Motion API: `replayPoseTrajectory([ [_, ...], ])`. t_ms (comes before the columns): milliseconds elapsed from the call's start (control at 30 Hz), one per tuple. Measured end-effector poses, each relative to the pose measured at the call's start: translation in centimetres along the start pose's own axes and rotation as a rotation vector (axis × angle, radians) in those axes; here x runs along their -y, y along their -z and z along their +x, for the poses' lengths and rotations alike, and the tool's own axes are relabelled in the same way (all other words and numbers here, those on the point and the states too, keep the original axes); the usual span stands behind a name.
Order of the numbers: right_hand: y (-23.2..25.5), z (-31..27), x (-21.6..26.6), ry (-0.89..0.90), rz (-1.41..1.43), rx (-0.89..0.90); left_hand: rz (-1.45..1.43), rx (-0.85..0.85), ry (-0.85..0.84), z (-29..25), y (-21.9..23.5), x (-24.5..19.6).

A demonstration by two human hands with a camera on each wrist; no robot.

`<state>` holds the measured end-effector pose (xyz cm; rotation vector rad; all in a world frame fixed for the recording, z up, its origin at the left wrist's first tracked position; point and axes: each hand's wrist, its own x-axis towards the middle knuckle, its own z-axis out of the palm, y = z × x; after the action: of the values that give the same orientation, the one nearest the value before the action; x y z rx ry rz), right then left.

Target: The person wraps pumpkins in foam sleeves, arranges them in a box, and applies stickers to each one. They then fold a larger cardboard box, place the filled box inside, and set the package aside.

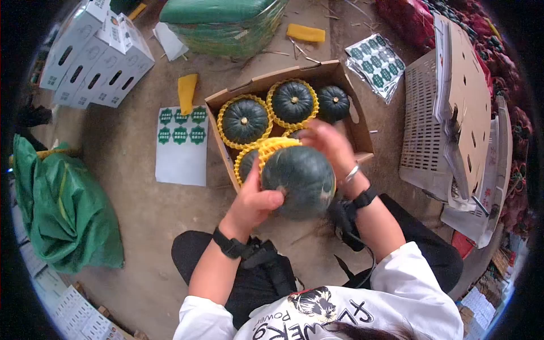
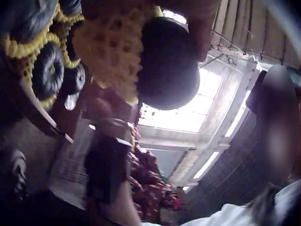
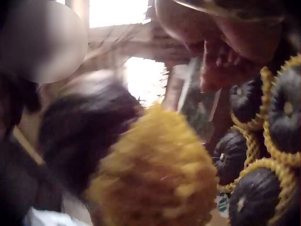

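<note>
A dark green pumpkin (image 1: 300, 175) is held above the near side of a cardboard box, over the person's lap. A yellow foam net (image 1: 277, 146) covers its far side, while the near side is bare. My left hand (image 1: 253, 199) grips the pumpkin and net from the left, thumb across the bare skin. Blurred by motion, my right hand (image 1: 330, 146) is beyond the pumpkin's far right side. In the right wrist view, the fingers of that right hand (image 3: 225, 47) appear apart from the foam net (image 3: 160, 174).
The cardboard box (image 1: 362, 133) holds several pumpkins (image 1: 245, 120), most in yellow nets. Sticker sheets (image 1: 181, 161) and flattened yellow nets (image 1: 306, 33) lie on the floor. White cartons (image 1: 99, 62) stand at left, a green sack (image 1: 68, 209) below them, and a plastic crate (image 1: 416, 124) at right.
</note>
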<state>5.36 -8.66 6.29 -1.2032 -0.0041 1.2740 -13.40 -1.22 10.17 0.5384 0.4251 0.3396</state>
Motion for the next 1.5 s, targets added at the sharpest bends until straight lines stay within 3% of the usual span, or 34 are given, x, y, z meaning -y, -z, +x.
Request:
replayPoseTrajectory([
  [33,-2.5,-1.8,0.2,-0.254,0.084,0.172,-0.133,0.046,0.054,-0.3,0.1,0.3],
  [100,-2.7,-2.1,-3.5,-0.164,0.220,0.219,-0.172,0.047,0.114,-0.6,1.3,1.3],
  [167,-1.9,-1.5,-1.7,0.172,-0.269,0.078,-0.274,0.037,0.168,0.0,1.4,0.4],
  [200,-2.2,-1.5,-0.2,0.306,-0.515,-0.051,-0.161,-0.082,0.082,0.1,0.4,-0.6],
  [233,-2.6,-1.4,1.1,0.465,-0.891,-0.183,-0.150,-0.077,0.077,0.5,0.2,-0.8],
  [300,-3.0,-2.8,1.4,0.455,-0.894,-0.223,0.717,-0.287,-0.275,0.7,-0.5,-0.6],
  [367,-2.4,-2.9,0.7,0.578,-0.710,-0.088,0.757,-0.295,-0.294,0.5,-0.7,-0.7],
  [400,-1.8,-3.3,1.1,0.474,-0.549,0.072,0.617,-0.279,-0.249,0.5,-0.5,-0.8],
  [433,-1.9,-3.6,0.7,0.480,-0.550,0.071,0.477,-0.262,-0.199,0.5,-0.2,-0.9],
  [500,-2.2,-4.2,-0.6,0.016,0.293,0.362,0.316,-0.210,-0.127,0.7,0.2,-0.6],
  [533,-1.6,-4.0,-1.6,-0.063,0.440,0.441,0.257,-0.230,-0.045,0.6,0.8,0.0],
  [567,-0.7,-3.7,-2.3,-0.065,0.382,0.457,0.200,-0.249,0.038,0.6,1.2,0.4],
  [633,0.7,-3.1,-2.9,-0.089,0.380,0.476,0.355,-0.220,0.106,0.9,0.5,0.2],
  [700,2.1,-3.0,-2.2,-0.098,0.365,0.464,1.744,-0.290,-0.284,0.6,-1.4,-0.3],
  [767,2.9,-2.7,-0.6,0.078,-0.298,0.508,1.832,0.110,-0.330,1.4,-3.1,1.3],
  [800,2.8,-3.1,0.8,0.136,-0.391,0.575,1.769,0.137,-0.338,2.4,-3.8,1.7],
  [833,3.7,-3.2,1.9,0.141,-0.395,0.561,1.711,0.159,-0.347,4.0,-4.5,1.8],
  [900,6.1,-3.5,4.2,0.256,-0.250,0.462,1.314,0.173,-0.354,8.2,-4.6,2.4],
  [967,8.7,-4.1,7.0,0.163,-0.186,-0.079,1.189,0.120,-0.466,12.8,-5.0,3.5],
  [1033,14.4,-1.1,4.9,0.709,-1.125,-0.579,0.850,0.044,-0.267,17.0,-4.9,6.3],
  [1100,15.3,-0.4,3.8,0.350,-1.137,-0.316,1.043,0.023,-0.329,19.2,-4.7,9.4],
  [1133,17.2,1.0,1.7,0.266,-1.113,-0.398,1.171,0.018,-0.352,19.6,-4.0,11.0],
  [1167,17.1,1.0,1.7,0.273,-1.114,-0.392,1.296,0.008,-0.375,19.3,-3.6,12.3],
  [1200,16.9,0.8,1.7,0.281,-1.198,-0.449,1.644,-0.010,-0.278,18.0,-4.7,12.3],
  [1300,15.6,0.3,1.7,0.202,-1.451,-0.615,1.970,-0.148,-0.133,17.8,-6.7,13.3],
  [1367,13.7,0.0,2.2,0.715,-1.540,-0.787,2.114,-0.204,-0.187,18.5,-6.5,14.7],
  [1433,10.9,0.2,3.7,0.844,-1.379,-0.617,2.157,-0.238,-0.310,18.7,-5.0,15.9],
  [1467,9.5,0.2,4.5,0.674,-1.363,-0.508,2.278,-0.230,-0.391,18.7,-3.5,16.5],
  [1500,8.7,0.5,5.1,0.512,-1.353,-0.391,2.178,-0.032,-0.333,17.1,-3.5,14.1],
])
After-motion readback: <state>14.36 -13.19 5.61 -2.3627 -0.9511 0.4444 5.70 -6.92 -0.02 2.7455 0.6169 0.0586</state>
